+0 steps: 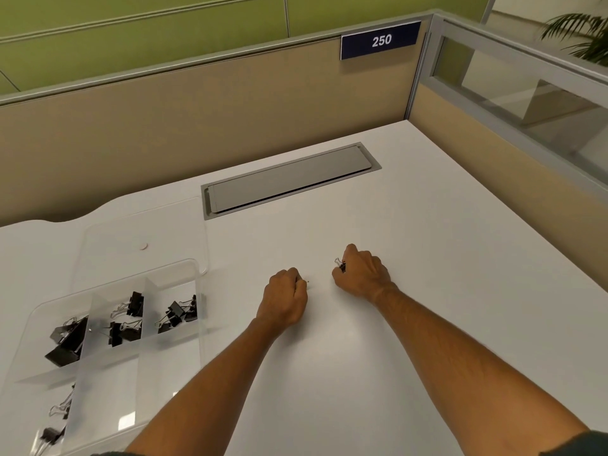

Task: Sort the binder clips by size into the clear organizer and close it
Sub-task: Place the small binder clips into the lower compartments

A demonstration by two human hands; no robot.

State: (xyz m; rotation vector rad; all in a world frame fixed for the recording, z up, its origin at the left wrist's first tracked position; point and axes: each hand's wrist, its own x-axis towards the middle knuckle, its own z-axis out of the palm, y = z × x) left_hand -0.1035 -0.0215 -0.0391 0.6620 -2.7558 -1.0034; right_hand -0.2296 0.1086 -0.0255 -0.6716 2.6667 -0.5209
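Note:
The clear organizer (108,366) lies open at the left of the white desk, its lid (144,232) folded back flat behind it. Black binder clips sit in its compartments: large ones (67,339) at the left, medium ones (126,319) in the middle, smaller ones (179,312) at the right, more clips (61,408) in the near row. My right hand (362,273) rests on the desk, fingers pinched on a small black binder clip (340,264). My left hand (286,297) is curled shut beside it; a thin wire tip pokes out, the rest of that item hidden.
A grey cable hatch (289,179) is set into the desk (427,258) behind my hands. Beige partition walls (197,103) close the back and right sides, with a blue sign reading 250 (381,40). A plant (582,34) stands beyond the glass at the far right.

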